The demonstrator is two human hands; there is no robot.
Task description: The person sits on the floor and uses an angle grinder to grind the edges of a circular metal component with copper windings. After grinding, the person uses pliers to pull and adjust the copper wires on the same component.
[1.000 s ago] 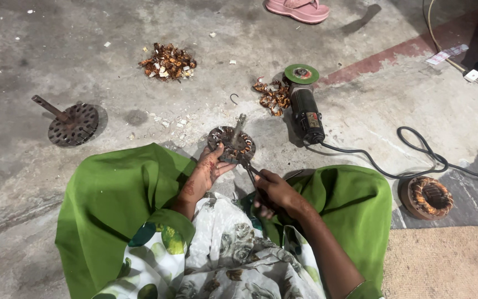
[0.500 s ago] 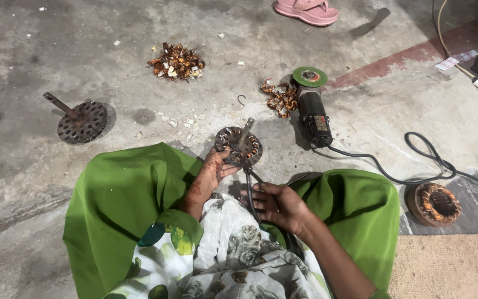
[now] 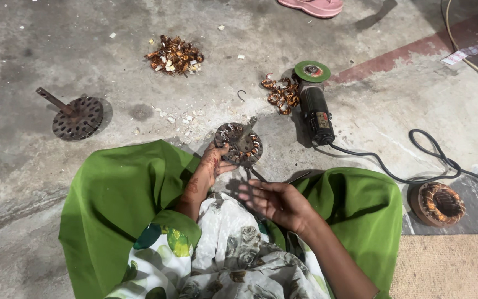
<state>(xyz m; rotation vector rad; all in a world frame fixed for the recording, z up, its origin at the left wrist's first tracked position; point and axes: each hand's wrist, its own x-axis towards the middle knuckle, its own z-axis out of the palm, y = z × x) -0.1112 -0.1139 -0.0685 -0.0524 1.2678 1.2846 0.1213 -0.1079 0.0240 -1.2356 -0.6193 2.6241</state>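
My left hand (image 3: 210, 164) grips the near edge of a rusty round motor core (image 3: 239, 144) with a short shaft sticking up, resting on the concrete floor between my green-clad knees. Copper windings show around its slots. My right hand (image 3: 276, 200) hovers just below it with fingers spread and nothing in them. The dark handles of a pliers-like tool (image 3: 256, 175) lie on the floor between the core and my right hand.
An angle grinder (image 3: 315, 108) with a green disc lies beyond the core, its cable (image 3: 416, 160) trailing right. Copper scraps (image 3: 279, 93) and a larger pile (image 3: 175, 54) lie behind. A second shafted disc (image 3: 76, 117) sits left, a wound stator (image 3: 441, 204) right, a pink sandal (image 3: 312, 6) far back.
My right hand has let go of the pliers-like tool it held at the core, drawn back toward me and spread its fingers. My left hand stays on the core.
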